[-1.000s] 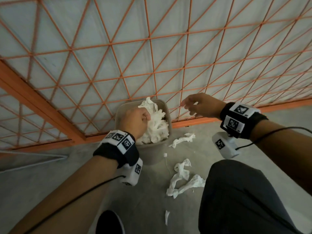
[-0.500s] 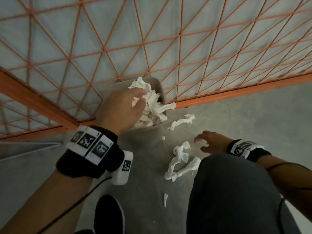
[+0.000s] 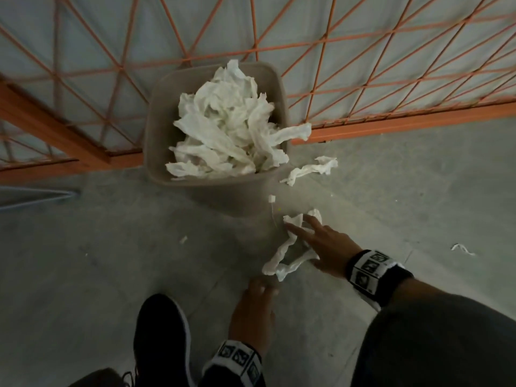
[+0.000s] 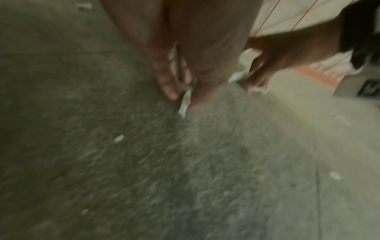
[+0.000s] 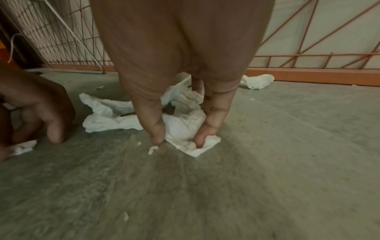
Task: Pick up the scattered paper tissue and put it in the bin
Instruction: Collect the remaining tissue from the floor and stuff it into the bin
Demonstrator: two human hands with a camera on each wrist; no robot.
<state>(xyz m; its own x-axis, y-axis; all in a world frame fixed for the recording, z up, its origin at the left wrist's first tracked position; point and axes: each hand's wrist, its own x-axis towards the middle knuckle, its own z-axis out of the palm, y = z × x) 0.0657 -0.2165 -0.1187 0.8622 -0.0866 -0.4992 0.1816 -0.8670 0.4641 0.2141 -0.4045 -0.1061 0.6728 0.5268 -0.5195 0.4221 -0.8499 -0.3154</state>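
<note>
A beige bin (image 3: 156, 141) stands against the fence, heaped with white tissue (image 3: 229, 129); one strip hangs over its right rim. In front of it a long crumpled tissue (image 3: 282, 255) (image 5: 107, 116) lies on the concrete floor. My right hand (image 3: 301, 244) (image 5: 180, 138) is spread over that tissue, thumb and one finger pressing down on its end. Nearer my foot, my left hand (image 3: 262, 289) (image 4: 183, 97) pinches a small tissue scrap (image 4: 184, 105) (image 5: 22, 148) at floor level. Another tissue (image 3: 310, 170) (image 5: 259, 81) lies right of the bin.
An orange mesh fence (image 3: 391, 65) runs behind the bin. My black shoe (image 3: 162, 339) and grey-trousered knee (image 3: 432, 344) fill the bottom. A wire frame (image 3: 36, 196) lies at the left. Small scraps (image 3: 183, 239) dot the floor, one at the far right (image 3: 462, 248).
My left hand has left the bin and come down to the floor scrap near my foot. My right hand moved onto the long tissue. The view tilted down towards the floor.
</note>
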